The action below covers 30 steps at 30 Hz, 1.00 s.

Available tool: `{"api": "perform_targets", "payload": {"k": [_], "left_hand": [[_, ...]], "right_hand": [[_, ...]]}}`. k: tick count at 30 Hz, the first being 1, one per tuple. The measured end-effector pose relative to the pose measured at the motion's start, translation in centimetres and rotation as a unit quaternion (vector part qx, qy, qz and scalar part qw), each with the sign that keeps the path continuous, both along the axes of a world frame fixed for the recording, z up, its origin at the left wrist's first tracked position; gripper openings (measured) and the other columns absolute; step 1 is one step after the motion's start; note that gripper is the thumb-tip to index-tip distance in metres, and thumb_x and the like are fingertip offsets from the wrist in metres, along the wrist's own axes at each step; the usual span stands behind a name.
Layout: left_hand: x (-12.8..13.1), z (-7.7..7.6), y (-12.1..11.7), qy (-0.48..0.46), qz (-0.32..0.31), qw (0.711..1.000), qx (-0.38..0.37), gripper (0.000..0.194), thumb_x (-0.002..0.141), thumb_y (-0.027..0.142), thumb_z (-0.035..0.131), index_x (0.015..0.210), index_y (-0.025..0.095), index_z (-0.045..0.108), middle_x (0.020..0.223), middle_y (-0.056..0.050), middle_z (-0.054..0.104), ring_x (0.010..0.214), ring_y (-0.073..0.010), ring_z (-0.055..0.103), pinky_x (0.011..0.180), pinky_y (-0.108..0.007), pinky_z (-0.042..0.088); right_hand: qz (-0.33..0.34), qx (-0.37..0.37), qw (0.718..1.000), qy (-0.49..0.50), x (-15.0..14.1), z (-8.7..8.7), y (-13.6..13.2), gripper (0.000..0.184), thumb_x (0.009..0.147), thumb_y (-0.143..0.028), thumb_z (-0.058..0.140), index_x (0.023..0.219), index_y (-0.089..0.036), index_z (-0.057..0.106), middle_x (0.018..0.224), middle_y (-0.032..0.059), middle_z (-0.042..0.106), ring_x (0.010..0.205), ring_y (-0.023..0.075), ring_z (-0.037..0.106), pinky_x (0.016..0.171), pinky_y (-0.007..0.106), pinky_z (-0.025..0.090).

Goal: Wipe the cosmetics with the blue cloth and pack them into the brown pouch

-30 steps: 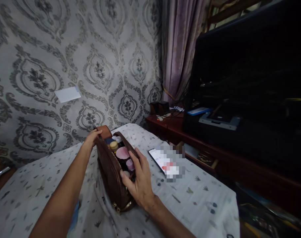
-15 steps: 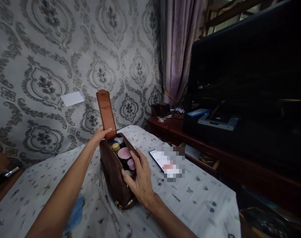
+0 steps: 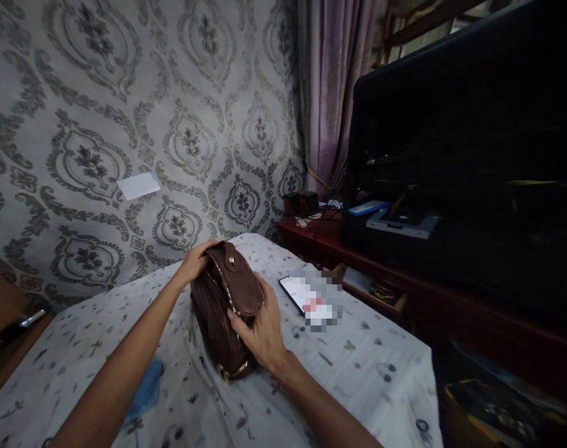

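A dark brown leather toiletry bag (image 3: 218,330) stands upright on the patterned cloth, with gold zipper pulls at its near end. Its strap-like flap (image 3: 244,283), with a metal snap, lies down over the opening, so the contents are hidden. My left hand (image 3: 198,261) grips the bag's far end by the flap's base, its fingertips partly out of sight. With the thumb on the zipper edge and fingers along the right side, my right hand (image 3: 263,326) holds the bag at its opening.
Right of the bag lies a phone (image 3: 306,302) with a lit, partly blurred screen. A blue cloth (image 3: 146,389) is left of the bag. A dark red desk (image 3: 321,233) with an open drawer (image 3: 377,292) and a large black screen (image 3: 451,143) stand at the right.
The flap, which stood up with its tan inner side showing, has come down over the bag's opening. My left hand has shifted slightly right; my right hand stays on the bag's side.
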<state>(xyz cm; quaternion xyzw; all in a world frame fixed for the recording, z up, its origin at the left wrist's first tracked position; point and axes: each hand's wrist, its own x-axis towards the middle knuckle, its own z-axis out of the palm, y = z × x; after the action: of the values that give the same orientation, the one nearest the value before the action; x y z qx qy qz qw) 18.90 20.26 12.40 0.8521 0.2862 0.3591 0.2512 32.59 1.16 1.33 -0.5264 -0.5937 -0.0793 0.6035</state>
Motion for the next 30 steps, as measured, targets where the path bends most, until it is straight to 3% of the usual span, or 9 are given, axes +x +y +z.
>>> {"api": "perform_targets", "payload": {"k": [5,10,14,18,22,26,30], "left_hand": [[0.1,0.6,-2.9,0.059,-0.001,0.997,0.048,0.048,0.067,0.017,0.051,0.109,0.021,0.074,0.116,-0.006,0.073,0.116,-0.0273,0.062,0.11,-0.043,0.041],[0.4,0.8,-8.6,0.097,0.002,0.986,0.135,0.066,0.074,0.011,0.052,0.137,0.027,0.058,0.141,-0.006,0.058,0.135,-0.0267,0.048,0.116,-0.044,0.033],[0.4,0.0,-11.6,0.123,0.026,0.967,0.222,0.057,0.085,0.008,0.044,0.134,0.031,0.061,0.153,-0.007,0.046,0.142,-0.027,0.041,0.117,-0.05,0.029],[0.0,-1.4,-12.2,0.027,0.048,0.984,0.167,0.045,0.094,0.017,0.042,0.131,0.028,0.064,0.15,-0.008,0.05,0.141,-0.024,0.043,0.117,-0.046,0.031],[-0.1,-3.1,-12.6,-0.056,0.087,0.986,0.128,0.039,0.097,0.022,0.041,0.124,0.028,0.069,0.147,-0.007,0.054,0.14,-0.0238,0.044,0.119,-0.047,0.03],[0.2,-3.9,-13.1,-0.058,0.117,0.984,0.12,0.043,0.096,0.017,0.038,0.119,0.031,0.072,0.146,-0.003,0.055,0.14,-0.0235,0.045,0.12,-0.052,0.025],[0.5,-3.8,-13.1,-0.034,0.139,0.981,0.131,0.047,0.093,0.013,0.038,0.121,0.03,0.071,0.145,-0.005,0.057,0.137,-0.0231,0.048,0.119,-0.052,0.028]], "right_hand": [[0.01,-0.012,0.997,0.073,-0.2,0.1,0.0,0.082,0.084,-0.051,0.066,0.149,-0.014,0.033,0.142,0.0198,0.05,0.132,0.0331,0.05,0.11,0.054,0.043],[0.017,-0.007,0.998,0.066,-0.3,0.0,0.1,0.078,0.085,-0.05,0.067,0.148,-0.018,0.036,0.146,0.0181,0.048,0.138,0.0332,0.045,0.115,0.056,0.037],[0.046,-0.001,0.997,0.059,0.2,0.3,0.0,0.069,0.088,-0.05,0.062,0.146,-0.018,0.042,0.146,0.0172,0.049,0.139,0.0328,0.043,0.115,0.056,0.036],[0.113,0.01,0.991,0.073,1.5,0.6,0.2,0.057,0.095,-0.052,0.044,0.14,-0.017,0.049,0.142,0.016,0.055,0.134,0.0291,0.05,0.113,0.051,0.041],[0.148,0.003,0.976,0.157,2.3,0.9,0.4,0.045,0.101,-0.04,0.033,0.13,-0.017,0.058,0.133,0.0126,0.063,0.125,0.0244,0.058,0.108,0.046,0.046],[0.147,0.001,0.973,0.18,2.1,1.5,0.2,0.044,0.102,-0.042,0.033,0.12,-0.02,0.066,0.13,0.0105,0.066,0.126,0.0229,0.059,0.111,0.045,0.043],[0.14,-0.002,0.981,0.133,1.7,1.7,-0.2,0.044,0.099,-0.049,0.042,0.122,-0.02,0.066,0.136,0.0131,0.06,0.131,0.0254,0.053,0.113,0.048,0.04]]}}
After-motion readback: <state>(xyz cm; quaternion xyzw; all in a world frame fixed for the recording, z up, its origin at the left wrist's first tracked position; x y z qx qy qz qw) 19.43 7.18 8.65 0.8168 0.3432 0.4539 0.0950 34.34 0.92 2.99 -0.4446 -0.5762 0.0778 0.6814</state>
